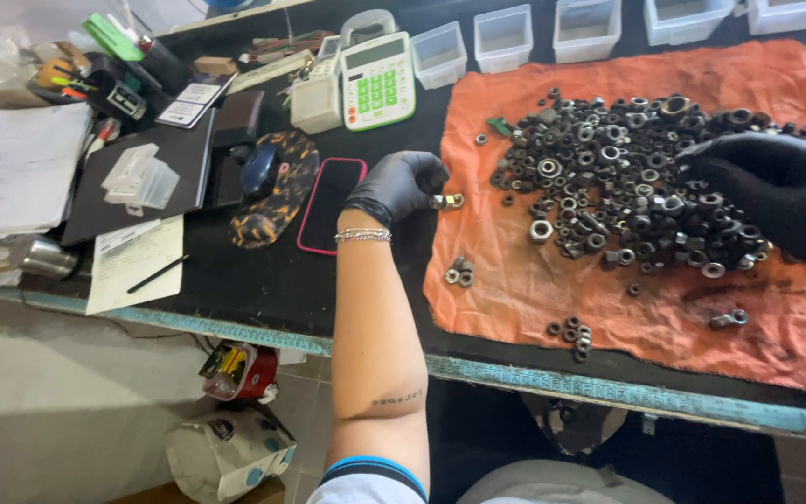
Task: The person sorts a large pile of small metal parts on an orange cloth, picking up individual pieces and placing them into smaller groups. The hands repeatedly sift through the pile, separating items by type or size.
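a black-gloved left hand (396,184) pinches a small nut (448,201) between its fingertips at the near left edge of an orange cloth (515,289), the nut jutting just right of the glove. the gloved right hand (776,191) rests spread over the right side of a large heap of dark nuts (627,177); whether it grips anything cannot be told. nearer the body than the left hand, a small cluster of nuts (459,272) lies on the cloth, and a second cluster (573,333) sits further right. left of the hand, a pink-edged phone (330,204) lies on the black tabletop (263,280), with a computer mouse (259,171) beyond it. farther off stand a white-and-green calculator (378,81) and a row of clear plastic bins (552,33). papers (16,168) crowd the far left.
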